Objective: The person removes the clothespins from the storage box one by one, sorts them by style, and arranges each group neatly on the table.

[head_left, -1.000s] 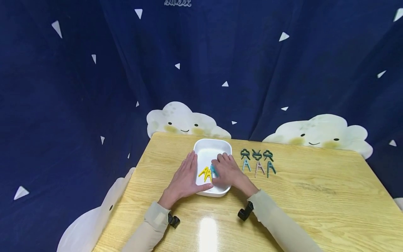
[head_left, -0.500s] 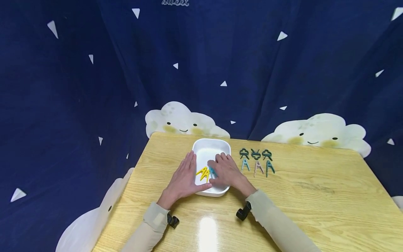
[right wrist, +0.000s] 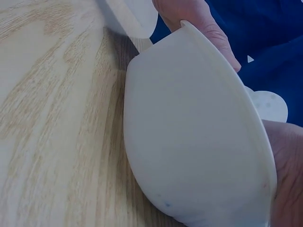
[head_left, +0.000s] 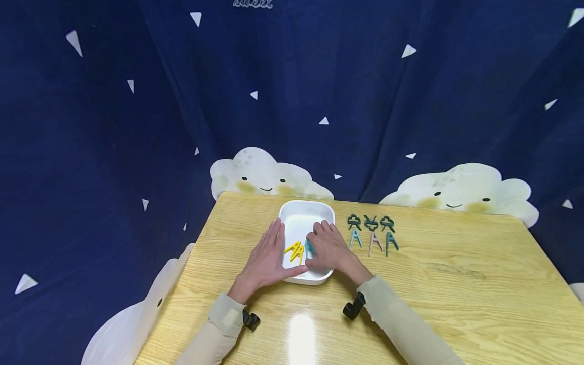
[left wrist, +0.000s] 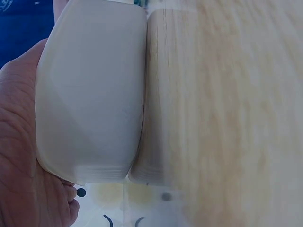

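In the head view a white tray [head_left: 306,205] stands on the table with two yellow clothes pegs [head_left: 295,250] lying inside it. Beside them is a teal clothes peg [head_left: 309,247], partly covered by my right hand [head_left: 327,247]. That hand reaches over the tray with fingers bent and seems to hold the teal peg between thumb and index finger; the contact is partly hidden. My left hand [head_left: 270,256] lies against the tray's left side with straight fingers, its thumb along the front rim. Both wrist views mostly show the tray's outer wall [left wrist: 94,94].
Right of the tray, dark green cloud-shaped clips [head_left: 371,223] form a row. Below them lie a light blue peg [head_left: 356,238], a pink peg [head_left: 375,243] and a dark green peg [head_left: 391,243]. The wooden table [head_left: 456,274] meets a dark blue curtain [head_left: 292,101] behind.
My right index finger stretched left, then drew back. The teal peg tilted and straightened, and the yellow pegs shifted slightly left. My left hand stays at the tray.
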A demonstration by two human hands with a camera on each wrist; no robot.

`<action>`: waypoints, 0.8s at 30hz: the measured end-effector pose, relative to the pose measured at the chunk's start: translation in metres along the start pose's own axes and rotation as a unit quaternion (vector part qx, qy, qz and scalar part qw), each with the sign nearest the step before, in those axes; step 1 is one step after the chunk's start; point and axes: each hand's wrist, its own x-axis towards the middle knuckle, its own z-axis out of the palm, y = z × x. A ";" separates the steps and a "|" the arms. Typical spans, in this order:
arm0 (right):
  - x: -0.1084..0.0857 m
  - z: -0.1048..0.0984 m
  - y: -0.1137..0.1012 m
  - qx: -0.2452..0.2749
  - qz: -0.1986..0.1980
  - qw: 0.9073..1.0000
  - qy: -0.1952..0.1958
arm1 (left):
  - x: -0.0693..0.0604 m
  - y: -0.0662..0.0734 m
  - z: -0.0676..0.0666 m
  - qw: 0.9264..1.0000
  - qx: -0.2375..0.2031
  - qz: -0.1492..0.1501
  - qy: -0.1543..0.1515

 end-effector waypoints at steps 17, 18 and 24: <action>0.000 0.003 -0.004 0.064 0.025 0.997 0.045 | -0.002 -0.002 -0.003 1.000 0.005 0.001 0.002; 0.000 0.003 -0.004 0.069 0.025 0.996 0.049 | -0.002 -0.002 -0.003 1.000 0.005 0.000 0.002; -0.002 0.001 -0.001 0.083 0.037 0.994 0.059 | 0.000 0.000 -0.001 1.000 0.000 0.008 0.011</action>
